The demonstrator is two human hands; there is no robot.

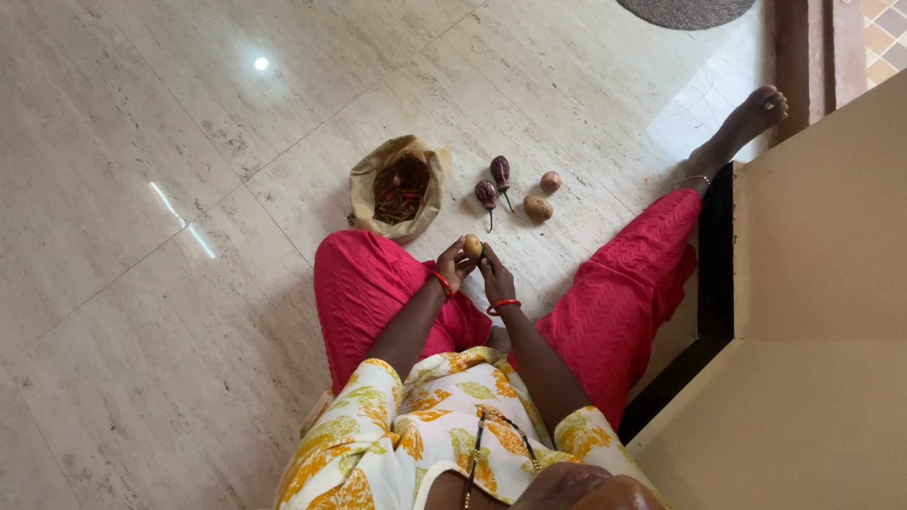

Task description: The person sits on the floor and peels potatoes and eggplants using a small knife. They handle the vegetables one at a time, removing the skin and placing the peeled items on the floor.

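I sit on a pale stone floor in pink trousers. My left hand (453, 264) and my right hand (494, 274) meet in front of my knee, both closed around one small tan potato (472, 247). Just beyond my hands lie two small purple aubergines (487, 195) (501, 173), another potato (538, 208) and a reddish onion (550, 181), all loose on the floor.
An open brown paper bag (368, 184) holding dark red chillies (402, 189) stands left of the vegetables. My right leg stretches toward a dark step edge (718, 255) and a beige wall (822, 283). A round mat (685, 11) lies at the top.
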